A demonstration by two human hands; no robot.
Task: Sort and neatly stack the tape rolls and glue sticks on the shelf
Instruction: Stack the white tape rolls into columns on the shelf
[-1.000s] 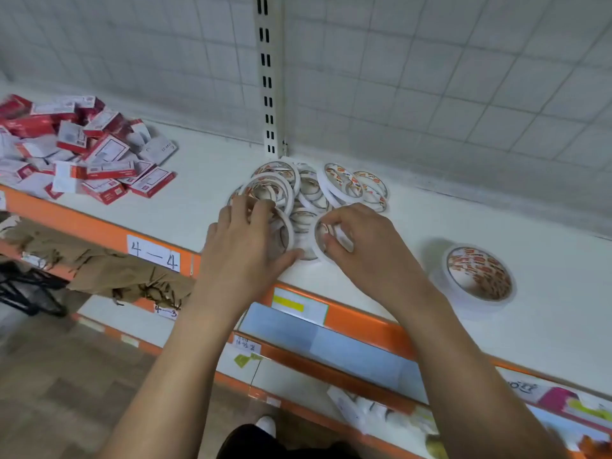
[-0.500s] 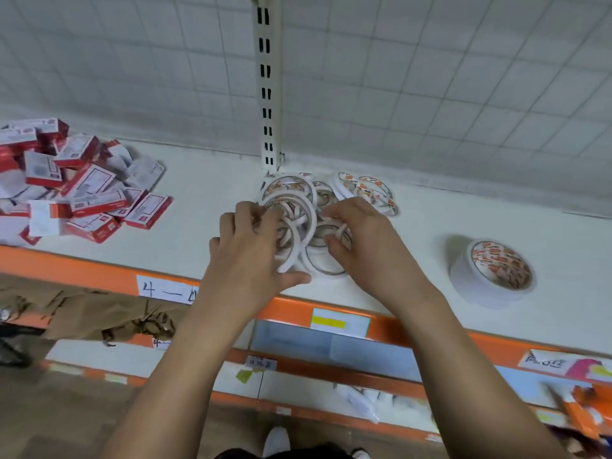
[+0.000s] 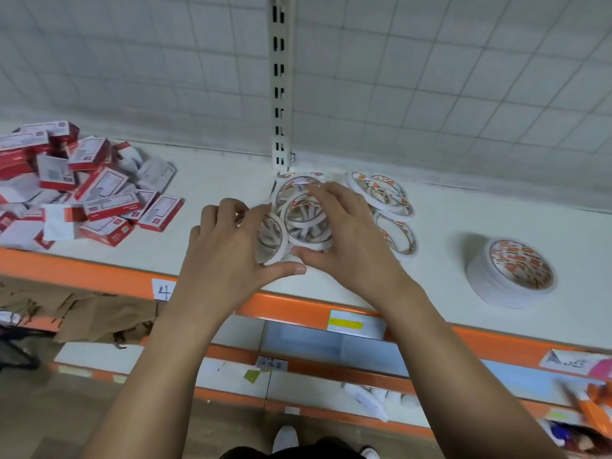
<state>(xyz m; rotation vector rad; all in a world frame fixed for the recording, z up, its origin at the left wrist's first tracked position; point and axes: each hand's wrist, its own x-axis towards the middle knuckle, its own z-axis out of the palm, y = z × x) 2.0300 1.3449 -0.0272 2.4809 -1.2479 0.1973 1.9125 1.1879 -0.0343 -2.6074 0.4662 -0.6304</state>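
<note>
Shelf: a flat, matte white board shelf (image 3: 212, 173) with a glossy orange front strip (image 3: 82, 270), backed by a pale wire-grid panel (image 3: 430, 77) and a slotted cream metal upright (image 3: 281, 94).

Thin tape rolls: a loose heap of narrow white rings with red-and-orange printed cores, the thin tape rolls (image 3: 308, 223) overlap and tilt against each other. They lie on the shelf just in front of the upright's foot, between the two hands.

Left hand: the left hand (image 3: 228, 260) is at the heap's left side. Its fingers (image 3: 231, 210) curl in against the outer rings, and the thumb reaches along the near edge beneath them, so it grips the rolls.

Right hand: the right hand (image 3: 347, 236) arches over the heap from the right. Its fingertips (image 3: 318, 193) are spread on the far rings, and the thumb presses the near rim, almost meeting the left thumb (the two thumbs close the front of the heap).

Loose rings: a few more flat tape rings (image 3: 394, 200) lie fanned out just right of the right hand, touching one another.

Stacked rolls: a neat round stack of white tape rolls (image 3: 510, 273) with a printed top stands well apart to the right.

Boxes: a jumbled pile of small red-and-white cardboard boxes (image 3: 99, 200) is at the shelf's left end (print too blurred to read).
</note>
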